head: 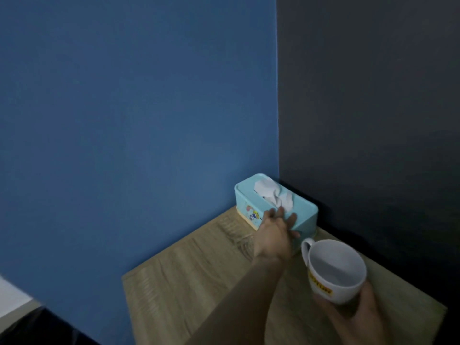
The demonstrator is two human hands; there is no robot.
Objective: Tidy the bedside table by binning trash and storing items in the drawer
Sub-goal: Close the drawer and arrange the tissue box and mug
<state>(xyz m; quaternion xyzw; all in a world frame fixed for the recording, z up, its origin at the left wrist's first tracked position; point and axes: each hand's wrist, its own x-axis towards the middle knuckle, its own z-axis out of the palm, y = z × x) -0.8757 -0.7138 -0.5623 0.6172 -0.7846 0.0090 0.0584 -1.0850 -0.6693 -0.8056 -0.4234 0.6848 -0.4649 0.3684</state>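
on bedside table (pixel 189 275) | one tissue box (pixel 275 207) | one mug (pixel 336 271) | two hands

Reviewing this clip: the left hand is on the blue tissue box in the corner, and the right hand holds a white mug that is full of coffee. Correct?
Not quite. The head view looks straight into the white mug, and it is empty: only bare white interior shows, no coffee. The rest stands: the left hand rests on the blue tissue box in the corner, and the right hand holds the mug from below.
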